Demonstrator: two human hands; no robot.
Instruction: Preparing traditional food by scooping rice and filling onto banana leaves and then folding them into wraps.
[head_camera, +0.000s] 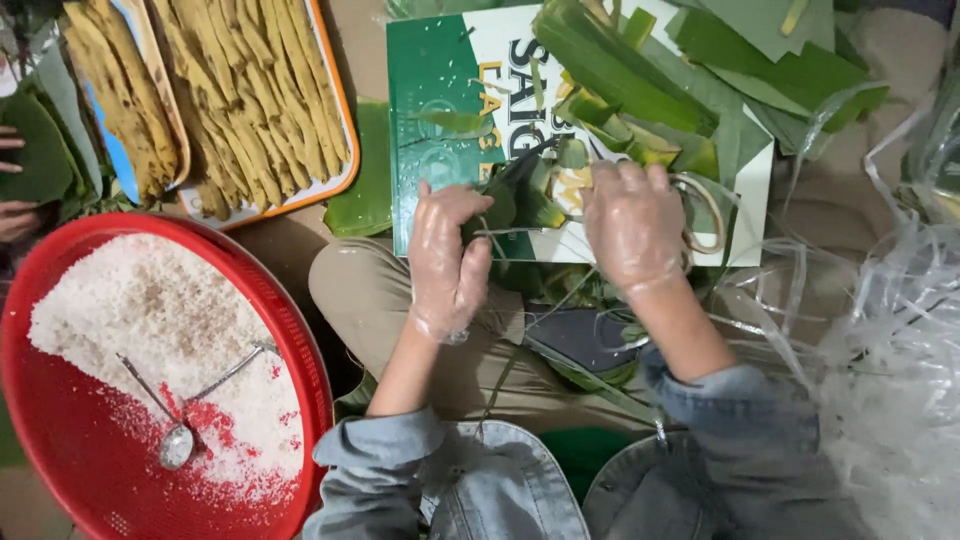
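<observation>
On the floor, a green cardboard sheet (440, 90) carries leaf strips. Both gloved hands, left hand (448, 260) and right hand (632, 228), are closed around a small leaf bundle (520, 195) and a thin tie.

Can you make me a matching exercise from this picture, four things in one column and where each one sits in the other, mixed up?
Things:
1. spoon
2. peeled bananas
3. leaf parcel
4. plastic strings

Places:
A. on the orange-rimmed tray, top left
B. between the gloved left hand and right hand
C. in the red basket with the rice
D. heaped at the right edge

Pairs: 1-C, 2-A, 3-B, 4-D
</observation>
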